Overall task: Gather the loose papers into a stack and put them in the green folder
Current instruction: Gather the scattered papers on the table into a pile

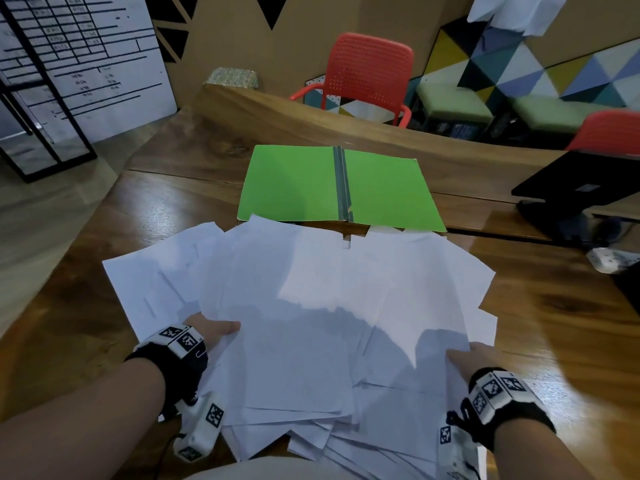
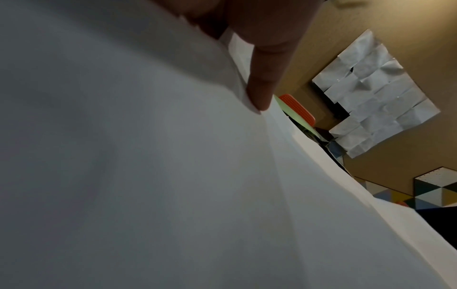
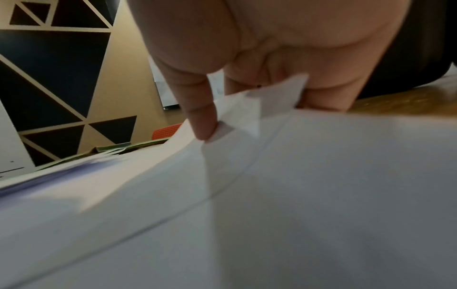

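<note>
A messy spread of loose white papers (image 1: pixel 311 306) covers the near part of the wooden table (image 1: pixel 536 306), overlapping at many angles. Beyond it the green folder (image 1: pixel 294 181) lies open and flat, its near edge partly under the far sheets. My left hand (image 1: pixel 221 332) grips the papers' left side, thumb on top and fingers hidden beneath. At the right side my right hand (image 1: pixel 460 353) holds them the same way. In the left wrist view the thumb (image 2: pixel 259 93) presses on the paper (image 2: pixel 148 176). The right wrist view shows a thumb (image 3: pixel 202 125) pinching sheets (image 3: pixel 296 195).
A black laptop (image 1: pixel 571 181) sits on a stand at the table's right, with a small white tagged object (image 1: pixel 613 259) in front of it. A red chair (image 1: pixel 367 71) stands behind the table's far edge. Bare wood shows left and right of the papers.
</note>
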Tool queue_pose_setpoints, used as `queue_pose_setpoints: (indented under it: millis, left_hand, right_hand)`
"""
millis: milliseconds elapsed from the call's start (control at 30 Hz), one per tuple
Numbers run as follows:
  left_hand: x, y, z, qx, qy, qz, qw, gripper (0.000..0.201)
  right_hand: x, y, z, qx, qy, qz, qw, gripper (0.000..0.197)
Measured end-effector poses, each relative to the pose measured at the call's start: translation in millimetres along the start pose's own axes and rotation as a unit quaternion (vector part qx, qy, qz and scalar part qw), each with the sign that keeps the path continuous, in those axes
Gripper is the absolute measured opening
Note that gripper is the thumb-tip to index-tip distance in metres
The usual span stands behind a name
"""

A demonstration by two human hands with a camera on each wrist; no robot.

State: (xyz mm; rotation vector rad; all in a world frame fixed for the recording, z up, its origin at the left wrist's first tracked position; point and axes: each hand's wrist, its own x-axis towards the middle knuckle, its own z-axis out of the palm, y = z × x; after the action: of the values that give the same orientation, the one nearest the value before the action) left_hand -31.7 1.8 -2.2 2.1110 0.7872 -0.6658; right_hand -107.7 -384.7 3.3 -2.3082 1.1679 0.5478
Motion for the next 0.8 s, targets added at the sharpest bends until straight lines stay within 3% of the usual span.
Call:
queue_pose_setpoints:
  millis: [133,233,400,600,700,800]
  left_hand:
    - [-1.3,0.2,-0.6,0.002,-0.002,0.004,1.0,0.077]
    - [-2.4,0.5,-0.5,0.009,-0.008,0.011,1.0,0.069]
    - [-2.9,-1.3,0.4,0.008,0.004,0.032,0.999,0.063]
    - [-7.1,0.1,1.5,0.012,0.017,0.051,0.998,0.061]
    - [-7.0,-0.1,1.4,0.013,0.014,0.046,0.999,0.06]
    - [-5.9,0.3,1.2,0.01,0.012,0.045,0.999,0.061]
  right_hand:
    - [-9.3,-4.1,5.0,0.044,-0.013,-0.004,0.999,0.048]
    - [-13.7,-4.3,0.3,0.105,0.02,0.002,0.994,0.058]
    - [-23.8,3.2,-29.5,0.035,0.081,-0.056,0.995,0.031]
    - [-29.8,12.3,-56.8,0.059,0.116,-0.111,0.985,0.021]
    - [-38.4,15.5,-70.8,0.157,0.14,-0.133,0.969,0.013]
    - [-55.9,13.0,-88.3,0.291,0.145,-0.171,0.93,0.022]
